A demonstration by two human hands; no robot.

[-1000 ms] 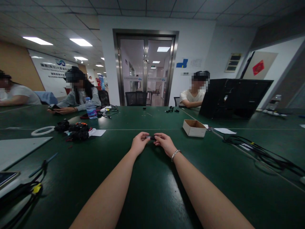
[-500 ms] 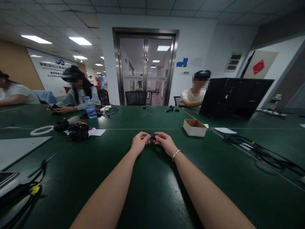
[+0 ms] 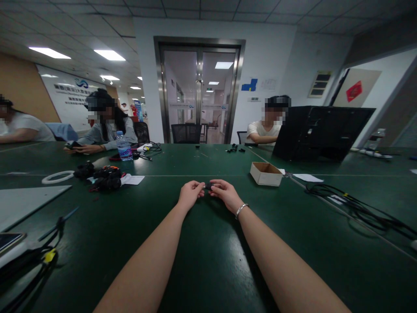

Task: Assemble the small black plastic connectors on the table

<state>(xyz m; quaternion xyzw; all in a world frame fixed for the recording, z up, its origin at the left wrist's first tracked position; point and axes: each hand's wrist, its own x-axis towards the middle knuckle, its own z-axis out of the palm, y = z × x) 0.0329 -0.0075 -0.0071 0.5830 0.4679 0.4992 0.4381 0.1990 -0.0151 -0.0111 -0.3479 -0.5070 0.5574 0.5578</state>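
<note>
Just above the green table [image 3: 208, 243], my two hands meet over a small black piece [image 3: 208, 186], too small and too covered by fingers for its kind to be clear. My right hand [image 3: 224, 193], with a silver bracelet [image 3: 241, 211] at the wrist, pinches its right side. The fingertips of my left hand [image 3: 190, 193] are closed at its left end, where a bit of shiny metal seems to show. An open cardboard box [image 3: 266, 177] stands to the right of my hands.
Black cables [image 3: 355, 204] lie at right, more with a yellow tag [image 3: 50, 255] at left. Black gear [image 3: 106, 177], a white ring [image 3: 57, 177] and a water bottle [image 3: 124, 146] are at far left. Small black pieces [image 3: 233, 148] lie ahead. A monitor [image 3: 321, 132] stands far right; people sit across.
Both hands stay in nearly the same place. The black piece has turned slightly between the fingers, and less of its shiny end shows.
</note>
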